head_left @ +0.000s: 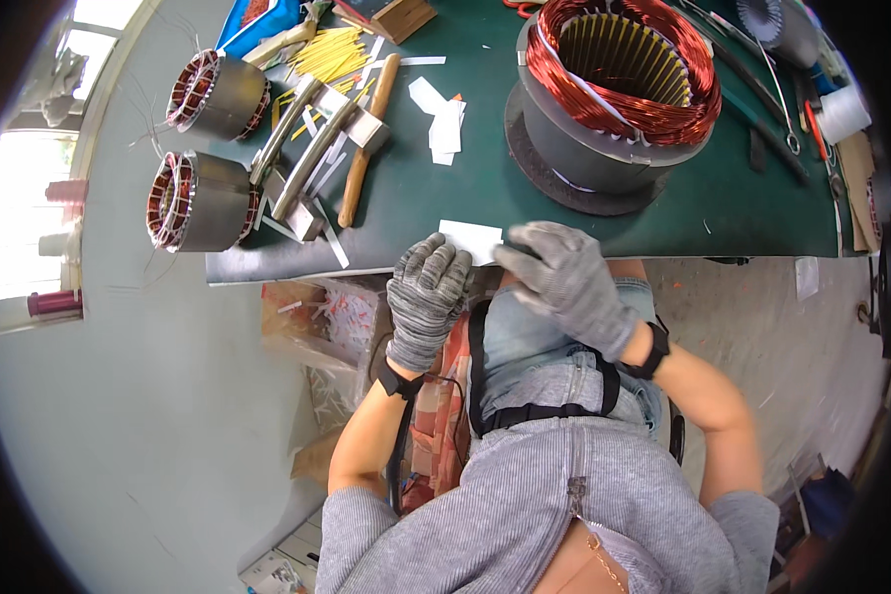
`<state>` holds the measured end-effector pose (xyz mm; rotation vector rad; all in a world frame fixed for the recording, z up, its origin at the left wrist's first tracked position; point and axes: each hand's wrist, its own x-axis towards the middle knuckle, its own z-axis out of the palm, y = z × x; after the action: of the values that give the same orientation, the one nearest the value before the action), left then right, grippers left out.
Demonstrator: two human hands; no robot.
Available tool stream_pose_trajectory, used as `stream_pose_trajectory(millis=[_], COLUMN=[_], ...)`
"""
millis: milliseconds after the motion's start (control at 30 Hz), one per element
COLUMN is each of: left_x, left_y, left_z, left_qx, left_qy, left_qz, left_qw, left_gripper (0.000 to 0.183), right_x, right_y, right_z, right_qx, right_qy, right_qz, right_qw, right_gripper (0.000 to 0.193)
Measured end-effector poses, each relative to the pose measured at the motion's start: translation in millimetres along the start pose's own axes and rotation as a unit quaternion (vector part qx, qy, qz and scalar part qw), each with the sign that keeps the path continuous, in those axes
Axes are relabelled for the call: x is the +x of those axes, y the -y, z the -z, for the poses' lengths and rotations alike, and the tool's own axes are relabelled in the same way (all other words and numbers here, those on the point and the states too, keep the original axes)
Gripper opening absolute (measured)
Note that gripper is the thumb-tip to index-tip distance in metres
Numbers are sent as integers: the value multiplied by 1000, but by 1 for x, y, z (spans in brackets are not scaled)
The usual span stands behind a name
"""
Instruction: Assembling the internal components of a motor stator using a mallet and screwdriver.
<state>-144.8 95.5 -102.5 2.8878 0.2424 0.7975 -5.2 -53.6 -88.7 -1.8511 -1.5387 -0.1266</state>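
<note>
A small white rectangular slip (470,239), paper-like, lies at the front edge of the green table. My left hand (429,295), in a grey striped knit glove, has its fingers bent and pressed together on the slip's lower left corner; the thumb is hidden. At the slip's right end is my right hand (576,287), gloved the same way and slightly blurred. Its fingers are partly bent, and I cannot tell whether they grip the slip. Beyond lie more white slips (445,124). A large motor stator (604,148) with red copper windings stands to the right.
Two smaller stators (203,203) (230,97) sit at the left, beside a metal bar frame (312,148). Nearby are a wooden stick (369,139) and yellow strips (332,54). Long tools (762,124) and a white spool (843,114) occupy the right end. Below the table's left part stands a scrap box (322,317).
</note>
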Motion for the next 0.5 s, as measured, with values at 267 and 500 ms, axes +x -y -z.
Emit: stream_pose_trajectory(millis=[267,500], left_x=[-2,13], left_y=[0,8], left_z=[-10,2], left_qx=[-5,-78], left_qy=[-18,-50], left_qz=[10,74], left_qw=[1000,993], left_gripper=[34,24], right_x=[-24,-54], right_y=[-20,-29], right_z=[-8,95], right_qx=[-32,244], right_qy=[5,-128], right_qz=[-22,-166], right_qw=[999,947], right_gripper=[19,16])
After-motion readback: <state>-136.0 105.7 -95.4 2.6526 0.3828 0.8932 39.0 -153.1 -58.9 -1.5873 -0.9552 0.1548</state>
